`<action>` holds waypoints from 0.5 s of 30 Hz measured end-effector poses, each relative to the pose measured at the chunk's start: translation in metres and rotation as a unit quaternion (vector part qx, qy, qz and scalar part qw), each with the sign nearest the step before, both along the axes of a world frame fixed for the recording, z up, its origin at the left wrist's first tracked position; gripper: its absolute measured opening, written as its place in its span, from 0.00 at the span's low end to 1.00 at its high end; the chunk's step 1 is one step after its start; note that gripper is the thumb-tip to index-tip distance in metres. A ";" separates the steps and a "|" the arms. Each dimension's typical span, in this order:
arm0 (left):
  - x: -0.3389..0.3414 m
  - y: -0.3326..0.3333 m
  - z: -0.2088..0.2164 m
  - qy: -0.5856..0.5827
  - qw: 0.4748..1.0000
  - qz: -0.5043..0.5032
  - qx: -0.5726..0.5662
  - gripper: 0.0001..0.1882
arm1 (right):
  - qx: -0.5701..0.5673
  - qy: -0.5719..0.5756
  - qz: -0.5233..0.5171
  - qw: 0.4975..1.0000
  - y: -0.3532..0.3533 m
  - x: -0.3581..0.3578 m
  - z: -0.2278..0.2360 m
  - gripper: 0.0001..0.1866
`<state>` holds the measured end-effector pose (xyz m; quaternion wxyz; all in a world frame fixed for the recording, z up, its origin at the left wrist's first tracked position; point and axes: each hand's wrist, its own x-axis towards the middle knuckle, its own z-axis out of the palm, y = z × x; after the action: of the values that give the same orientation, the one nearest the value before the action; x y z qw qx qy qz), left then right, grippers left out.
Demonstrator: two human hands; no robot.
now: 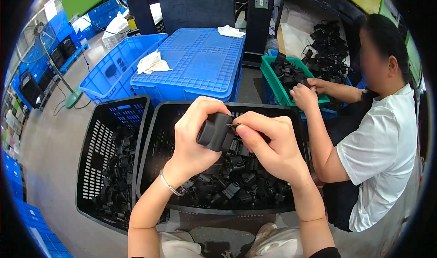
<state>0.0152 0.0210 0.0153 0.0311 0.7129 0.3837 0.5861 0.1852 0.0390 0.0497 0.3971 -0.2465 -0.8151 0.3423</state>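
Observation:
My left hand [189,130] is wrapped round a black molded plastic part [216,131], a chunky piece with a rounded end. Thumb and forefinger of my right hand [275,144] pinch a small thin dark piece [233,125] at the right side of that part. Whether this piece is joined to the part or is separate, I cannot tell. Both hands are above a black crate [150,167] in which many similar black plastic parts [236,185] lie loose.
At the left stands a perforated black crate [94,153] with more black parts. Beyond are a lidded blue bin [195,57] with white cloths [153,63] and an open blue bin [102,71]. A co-worker [378,135] at the right handles parts in a green crate [284,94].

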 end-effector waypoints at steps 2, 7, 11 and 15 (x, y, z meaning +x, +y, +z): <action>0.001 -0.001 0.001 0.007 1.000 -0.001 0.003 0.17 | 0.010 0.000 -0.002 1.000 -0.002 -0.001 0.002 0.05; 0.004 -0.005 0.003 0.016 1.000 0.009 0.002 0.16 | 0.027 -0.001 -0.002 1.000 -0.003 0.000 0.003 0.06; 0.004 -0.007 0.004 0.018 1.000 0.016 0.001 0.15 | -0.001 -0.011 0.009 1.000 -0.004 0.000 0.003 0.06; 0.005 -0.009 0.005 0.030 0.999 0.000 0.010 0.14 | -0.020 -0.010 0.027 0.999 -0.003 0.002 0.001 0.06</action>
<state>0.0198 0.0123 0.0208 0.0123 0.7305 0.3791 0.5679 0.1869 0.0357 0.0506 0.3747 -0.2356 -0.8184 0.3666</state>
